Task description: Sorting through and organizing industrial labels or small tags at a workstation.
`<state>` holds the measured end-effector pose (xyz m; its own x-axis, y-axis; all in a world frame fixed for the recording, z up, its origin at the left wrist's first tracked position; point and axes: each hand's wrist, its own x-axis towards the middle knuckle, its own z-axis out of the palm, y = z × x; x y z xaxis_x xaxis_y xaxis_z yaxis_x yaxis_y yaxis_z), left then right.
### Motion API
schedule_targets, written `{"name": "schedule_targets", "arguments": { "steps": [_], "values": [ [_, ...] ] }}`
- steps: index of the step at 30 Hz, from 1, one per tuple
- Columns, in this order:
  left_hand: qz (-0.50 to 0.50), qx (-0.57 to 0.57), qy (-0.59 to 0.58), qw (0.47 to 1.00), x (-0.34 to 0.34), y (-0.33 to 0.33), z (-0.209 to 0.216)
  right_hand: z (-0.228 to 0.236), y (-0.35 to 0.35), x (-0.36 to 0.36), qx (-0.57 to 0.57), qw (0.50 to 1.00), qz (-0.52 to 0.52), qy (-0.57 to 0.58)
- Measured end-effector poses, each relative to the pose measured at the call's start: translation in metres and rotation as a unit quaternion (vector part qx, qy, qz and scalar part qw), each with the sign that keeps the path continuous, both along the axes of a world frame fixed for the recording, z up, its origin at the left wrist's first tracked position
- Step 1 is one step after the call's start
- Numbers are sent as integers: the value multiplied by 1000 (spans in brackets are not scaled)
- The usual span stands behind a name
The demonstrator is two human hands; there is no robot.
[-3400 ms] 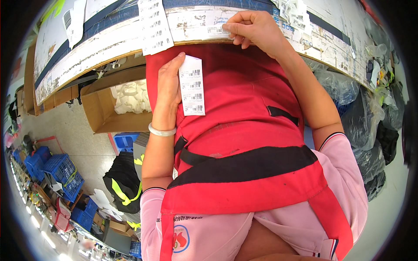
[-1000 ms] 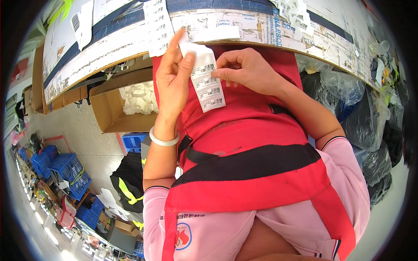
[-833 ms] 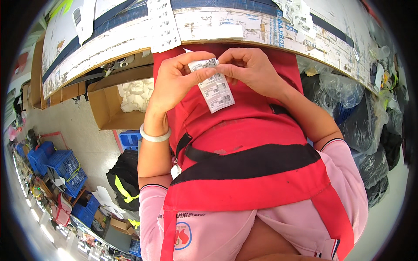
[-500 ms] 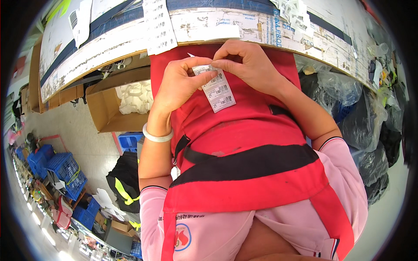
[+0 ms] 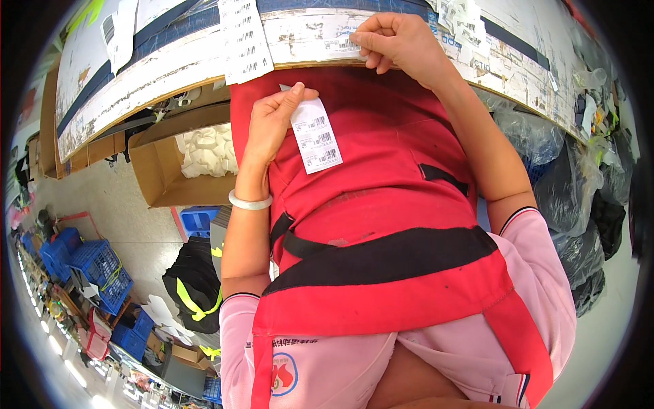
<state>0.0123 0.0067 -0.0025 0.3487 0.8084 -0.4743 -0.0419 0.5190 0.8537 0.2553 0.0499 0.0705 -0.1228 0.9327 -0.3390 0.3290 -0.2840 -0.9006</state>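
Note:
My left hand is closed in a pinch on the top of a strip of white barcode labels, which hangs in front of my red apron. Three printed labels show on the strip. Over the table's near edge, my right hand has its thumb and fingers closed at the right end of a small barcode label. That label lies on or just above a white paper strip on the table; the exact contact is hard to make out.
A long barcode label sheet overhangs the worn tabletop. Small white tags are heaped farther right. Below left, a cardboard box holds white pieces. Clear plastic bags crowd the right side.
My hands have moved apart. The right one has gone up to the table with a barcode label, while the left has drawn slightly left and down with the strip.

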Motion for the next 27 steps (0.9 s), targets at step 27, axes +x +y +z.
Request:
{"name": "schedule_targets", "arguments": {
  "steps": [27],
  "values": [
    [4, 15, -2, 1000, 0, -2, -3, -11, 9, -3, 1, 1000, 11, -24]
  ]
}}
